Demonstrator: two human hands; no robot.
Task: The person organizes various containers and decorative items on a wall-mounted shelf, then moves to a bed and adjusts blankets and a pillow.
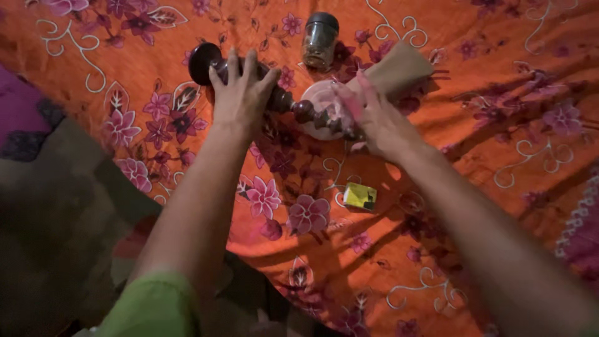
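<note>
A dark turned wooden piece (293, 109), like a carved post with a round knob end (203, 62), lies on its side on an orange flowered cloth (486, 156). My left hand (240, 93) rests over its thick part near the knob, fingers spread and curled on it. My right hand (377, 122) holds the thinner turned end, where a pale round disc (319, 100) sits against the wood. A tan folded cloth (399, 68) lies just behind my right hand.
A small glass jar with a dark lid (320, 40) stands beyond the wooden piece. A little yellow packet (360, 196) lies on the cloth between my forearms. A brown cloth (56, 212) and a purple one (22, 106) lie at the left.
</note>
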